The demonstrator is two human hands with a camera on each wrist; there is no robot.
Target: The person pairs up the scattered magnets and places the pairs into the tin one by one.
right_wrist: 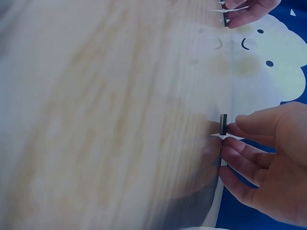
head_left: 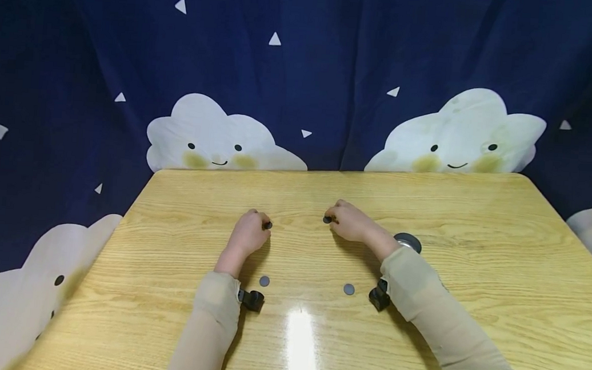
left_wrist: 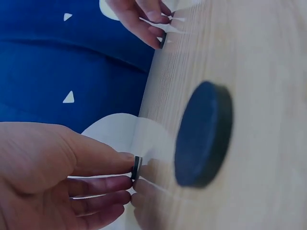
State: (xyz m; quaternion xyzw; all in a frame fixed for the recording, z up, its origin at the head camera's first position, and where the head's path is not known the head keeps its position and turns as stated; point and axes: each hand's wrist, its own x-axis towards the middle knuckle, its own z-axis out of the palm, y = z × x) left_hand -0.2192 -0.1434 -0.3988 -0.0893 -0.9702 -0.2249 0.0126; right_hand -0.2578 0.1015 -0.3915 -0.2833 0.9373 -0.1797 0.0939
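Observation:
On the far half of the table, my left hand pinches a small black disc between thumb and fingertips, the disc tilted close over the tabletop. To its right, my right hand holds another small black disc at its thumb and fingertips, low by the wood. Two flat grey discs lie nearer to me: a left one beside the left wrist and a right one beside the right wrist. A dark disc looms large in the left wrist view.
A round object with a dark rim stands behind my right forearm, partly hidden by it. The wooden table reaches back to a dark blue curtain with clouds. Black wrist cameras hang beside both sleeves, close over the table.

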